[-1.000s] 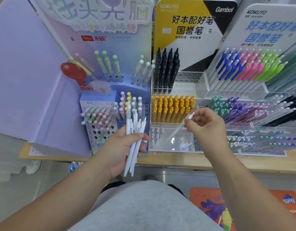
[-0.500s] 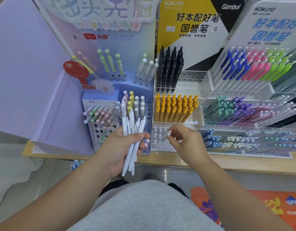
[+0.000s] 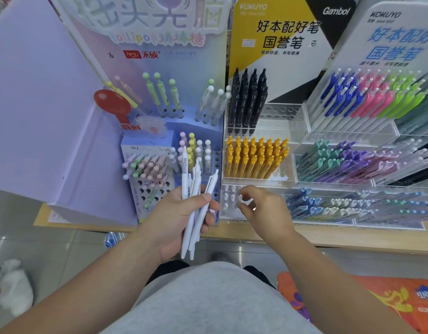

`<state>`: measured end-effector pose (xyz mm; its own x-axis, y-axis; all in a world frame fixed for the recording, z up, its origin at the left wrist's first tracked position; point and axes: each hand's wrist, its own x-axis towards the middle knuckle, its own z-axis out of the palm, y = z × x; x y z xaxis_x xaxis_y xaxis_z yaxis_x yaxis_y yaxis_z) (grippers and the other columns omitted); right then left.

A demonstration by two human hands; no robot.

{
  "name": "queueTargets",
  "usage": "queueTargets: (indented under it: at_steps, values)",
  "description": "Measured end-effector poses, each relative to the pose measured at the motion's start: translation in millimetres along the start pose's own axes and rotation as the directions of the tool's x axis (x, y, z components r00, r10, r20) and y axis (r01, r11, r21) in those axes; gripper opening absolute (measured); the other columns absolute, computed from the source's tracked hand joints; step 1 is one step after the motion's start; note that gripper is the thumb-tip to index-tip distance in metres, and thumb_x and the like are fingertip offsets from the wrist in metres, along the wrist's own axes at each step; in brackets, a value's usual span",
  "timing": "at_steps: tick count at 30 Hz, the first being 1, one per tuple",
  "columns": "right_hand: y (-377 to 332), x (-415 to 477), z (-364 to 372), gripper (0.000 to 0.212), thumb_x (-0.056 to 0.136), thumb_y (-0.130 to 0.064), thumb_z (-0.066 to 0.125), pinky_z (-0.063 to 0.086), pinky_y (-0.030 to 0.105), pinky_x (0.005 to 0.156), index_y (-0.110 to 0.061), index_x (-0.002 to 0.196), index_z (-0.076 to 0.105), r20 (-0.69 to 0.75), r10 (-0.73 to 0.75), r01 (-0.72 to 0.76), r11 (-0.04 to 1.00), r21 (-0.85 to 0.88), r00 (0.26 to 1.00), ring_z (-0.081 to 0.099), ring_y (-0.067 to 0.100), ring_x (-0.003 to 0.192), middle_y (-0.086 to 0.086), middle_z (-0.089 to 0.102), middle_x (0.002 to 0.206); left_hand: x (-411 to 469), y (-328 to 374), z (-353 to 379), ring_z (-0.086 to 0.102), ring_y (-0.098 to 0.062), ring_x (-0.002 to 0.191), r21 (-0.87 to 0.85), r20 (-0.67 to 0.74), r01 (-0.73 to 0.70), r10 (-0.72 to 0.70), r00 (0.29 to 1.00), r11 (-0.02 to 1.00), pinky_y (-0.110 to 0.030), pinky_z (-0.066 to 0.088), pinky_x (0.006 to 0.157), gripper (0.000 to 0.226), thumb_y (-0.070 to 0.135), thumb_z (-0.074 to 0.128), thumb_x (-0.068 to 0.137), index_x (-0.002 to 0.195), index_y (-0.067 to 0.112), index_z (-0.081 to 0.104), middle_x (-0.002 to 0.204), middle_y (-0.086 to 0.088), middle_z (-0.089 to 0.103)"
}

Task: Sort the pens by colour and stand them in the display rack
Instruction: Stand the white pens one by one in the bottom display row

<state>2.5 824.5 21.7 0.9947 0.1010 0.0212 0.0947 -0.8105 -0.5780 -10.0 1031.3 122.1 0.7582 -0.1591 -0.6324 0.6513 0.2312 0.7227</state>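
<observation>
My left hand (image 3: 174, 220) grips a bundle of several white pens (image 3: 194, 186), tips pointing down, in front of the blue pen stand. To its right, my right hand (image 3: 268, 210) is at the lowest front tier of the clear acrylic display rack (image 3: 278, 183). Its thumb and fingers are curled in a pinch over the holes there, apparently on the top of a white pen, which is mostly hidden. A few white pens (image 3: 227, 196) stand in that tier just left of the fingers. Yellow pens (image 3: 253, 157) fill the tier above, and black pens (image 3: 246, 102) stand in the top tier.
A blue lollipop-pen stand (image 3: 145, 184) with pastel pens is at the left. Slanted racks of blue, pink, green, purple and teal pens (image 3: 364, 155) stand to the right. All rest on a wooden shelf edge (image 3: 328, 239). An orange bag (image 3: 388, 302) lies on the floor.
My right hand came down from the yellow-pen tier with a white pen to the lowest front tier. My left hand stays put with its bundle.
</observation>
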Motion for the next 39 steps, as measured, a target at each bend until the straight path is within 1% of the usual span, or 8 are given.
queueTargets:
  at_steps: [4,8,17,22,26,31,35,39]
  values:
    - [-19,2,-31,0.021,0.086,-0.03,0.074,0.052,0.024,0.06,-0.025,0.104,0.067,0.003,0.158,-0.154,0.953,0.262,0.987,0.061,0.005,0.063,-0.01,0.066,0.076,-3,0,0,0.057,-0.022,0.054,0.018,0.045,0.005,-0.006,0.999,1.0,-0.03,0.048,0.05,0.014,0.012,0.061,0.094,0.107,0.01,0.058,0.083,-0.017,0.068]
    - [-54,5,-65,0.005,0.088,-0.019,0.071,0.054,0.029,0.06,-0.016,0.092,0.071,0.215,0.252,-0.327,0.611,0.721,0.944,0.066,0.016,0.064,0.007,0.073,0.078,-4,0,3,0.056,-0.02,0.052,0.075,0.056,-0.013,0.009,0.998,0.997,-0.029,0.046,0.048,0.011,0.009,0.061,0.094,0.105,0.01,0.06,0.081,-0.016,0.069]
    - [-81,0,-66,0.01,0.085,-0.008,0.074,0.05,0.028,0.054,-0.002,0.084,0.066,0.311,0.274,-0.41,0.486,0.772,0.91,0.067,0.017,0.061,0.007,0.069,0.067,0,-5,8,0.059,-0.021,0.059,0.211,0.082,-0.066,0.049,0.995,0.975,-0.032,0.049,0.055,0.019,0.011,0.069,0.089,0.107,0.007,0.064,0.084,-0.016,0.072]
    - [-54,6,-84,0.007,0.088,0.001,0.062,0.054,0.026,0.059,-0.005,0.084,0.065,0.252,0.423,-0.394,0.291,0.872,0.871,0.067,0.02,0.066,0.009,0.069,0.072,4,-8,5,0.059,-0.02,0.057,0.1,0.018,-0.022,0.02,1.0,0.995,-0.03,0.048,0.051,0.011,0.017,0.064,0.093,0.099,0.009,0.064,0.077,-0.011,0.068]
    - [-26,8,-91,0.015,0.087,0.001,0.066,0.055,0.03,0.062,-0.011,0.079,0.063,0.057,0.444,-0.302,0.503,0.81,0.894,0.069,0.024,0.068,0.011,0.068,0.07,10,-12,-7,0.047,-0.017,0.048,0.054,-0.049,-0.005,0.008,0.999,0.999,-0.027,0.041,0.046,0.008,0.018,0.065,0.093,0.092,0.012,0.06,0.065,-0.005,0.055]
    - [-14,-1,-61,0.022,0.083,-0.008,0.076,0.058,0.032,0.068,-0.026,0.08,0.065,-0.018,0.272,-0.214,0.798,0.564,0.962,0.069,0.022,0.075,0.003,0.068,0.074,13,-12,-12,0.04,-0.013,0.046,0.004,-0.072,0.019,-0.019,0.997,1.0,-0.025,0.037,0.043,0.012,0.018,0.069,0.09,0.095,0.011,0.06,0.062,-0.002,0.048]
    - [-13,-8,-31,0.019,0.082,-0.01,0.077,0.05,0.014,0.067,-0.025,0.091,0.068,-0.029,0.099,-0.079,0.914,0.399,0.995,0.062,0.002,0.07,-0.013,0.065,0.073,14,-10,-11,0.04,-0.013,0.045,-0.026,-0.058,0.027,-0.028,0.998,0.999,-0.025,0.036,0.043,0.018,0.022,0.067,0.09,0.098,0.009,0.058,0.064,-0.003,0.05]
    - [-11,-8,-21,0.016,0.082,-0.012,0.078,0.052,0.014,0.067,-0.017,0.097,0.072,-0.061,0.03,-0.011,0.954,0.3,0.998,0.063,-0.002,0.071,-0.016,0.065,0.073,14,-9,-11,0.04,-0.015,0.046,-0.093,-0.042,0.038,-0.042,0.998,0.995,-0.025,0.036,0.043,0.035,0.022,0.064,0.088,0.117,0.003,0.058,0.064,-0.003,0.053]
